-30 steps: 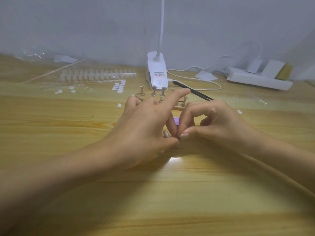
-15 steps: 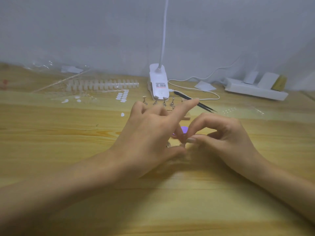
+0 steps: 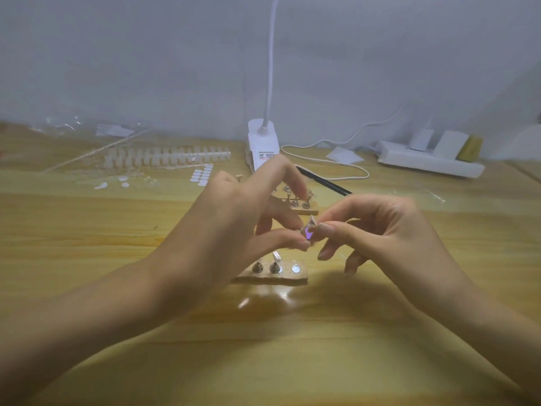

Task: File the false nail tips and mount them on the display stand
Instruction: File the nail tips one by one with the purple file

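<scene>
Here we are over a pale, glossy wooden worktop, both hands raised near its middle. The left hand pinches a small nail tip between thumb and a lower finger, its index arched high above. The right hand pinches the same tip from the other side with thumb and index, and its other fingers curl loosely beneath. The tip is pale and pointed with a violet gleam, and we cannot make out finer detail.

Just below the fingers sits the near display stand, a rough-edged wooden block. On it we count two small upright metal pegs, one flat shiny disc and one glossy pale tip already mounted. Behind the hands a second wooden stand shows at least four pegs, the rest hidden by the left hand.

Towards the far edge we see one white clip lamp with a slim gooseneck, one thin black tool and one white power strip near the far right corner. At the far left there is a long translucent strip of nail tips, a patch of white oval tabs and three loose white pieces.
</scene>
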